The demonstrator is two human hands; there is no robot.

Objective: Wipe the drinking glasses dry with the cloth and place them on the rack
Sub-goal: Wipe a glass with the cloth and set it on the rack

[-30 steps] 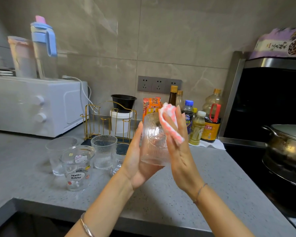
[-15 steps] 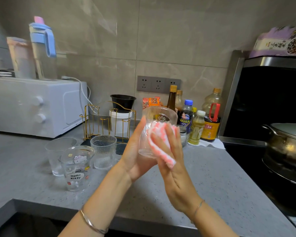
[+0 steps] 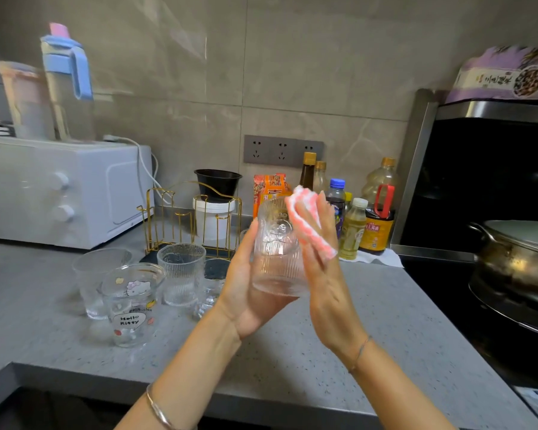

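The left hand (image 3: 246, 287) cups the ribbed glass (image 3: 275, 262) clear of the tabletop (image 3: 379, 321), steadying it for wiping. The right hand (image 3: 326, 274), fingers flat, presses the cloth (image 3: 308, 223) against its upper wall. The rack (image 3: 180, 218) stands behind, apart.

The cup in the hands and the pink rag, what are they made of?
The cup looks like clear ribbed glass: things behind show through its grooved wall. The rag looks like soft pink-and-white cloth, maybe microfibre, since its surface looks fuzzy.
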